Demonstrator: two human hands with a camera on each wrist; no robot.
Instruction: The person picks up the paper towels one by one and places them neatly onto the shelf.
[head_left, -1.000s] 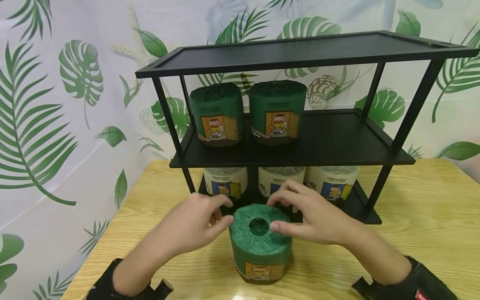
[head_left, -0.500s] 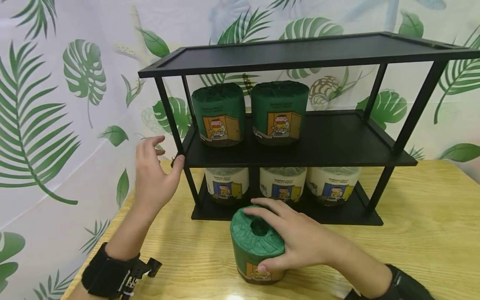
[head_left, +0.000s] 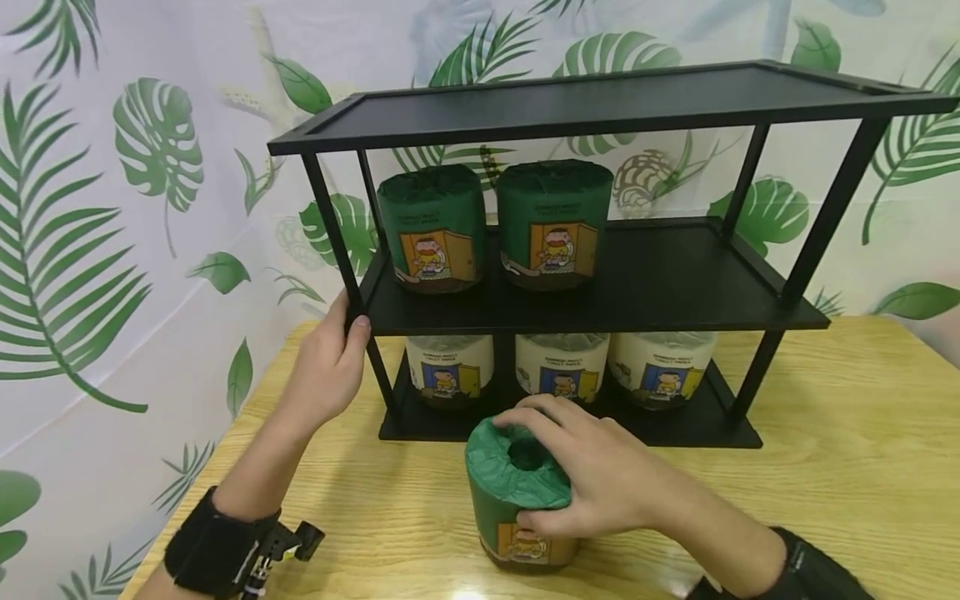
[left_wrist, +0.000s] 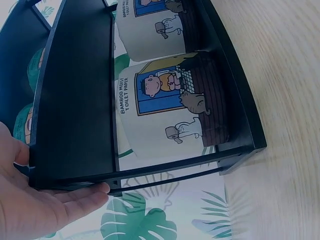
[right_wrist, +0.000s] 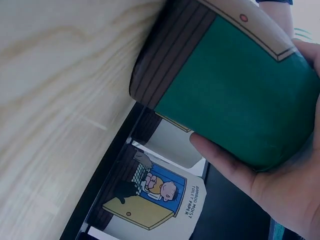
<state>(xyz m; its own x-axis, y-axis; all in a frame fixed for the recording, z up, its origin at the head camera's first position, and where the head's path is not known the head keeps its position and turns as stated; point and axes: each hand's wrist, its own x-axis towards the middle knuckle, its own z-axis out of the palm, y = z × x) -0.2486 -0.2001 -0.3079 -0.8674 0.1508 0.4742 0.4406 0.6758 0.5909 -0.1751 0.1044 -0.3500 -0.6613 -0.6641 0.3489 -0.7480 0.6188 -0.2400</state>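
My right hand (head_left: 600, 475) grips a green-wrapped toilet paper roll (head_left: 504, 483) in front of the rack, its fingers over the far side and thumb on the near side. In the right wrist view the roll's green side (right_wrist: 240, 95) fills the upper right; its base is at or very near the tabletop. My left hand (head_left: 326, 367) holds the left corner of the black rack's (head_left: 675, 267) middle tier, thumb in front and fingers behind. The left wrist view shows its fingers (left_wrist: 85, 197) under that tier's edge.
Two green rolls, one at the left (head_left: 433, 225) and one beside it (head_left: 555, 225), stand on the middle tier. Below them are three cream rolls: left (head_left: 450, 367), centre (head_left: 562, 367) and right (head_left: 663, 371). A leaf-print cloth (head_left: 180, 350) hangs behind the wooden table (head_left: 840, 467).
Both hands were around the roll's top at first. The left has moved up and left to take hold of the rack; the right has closed round the roll, which has shifted slightly right.
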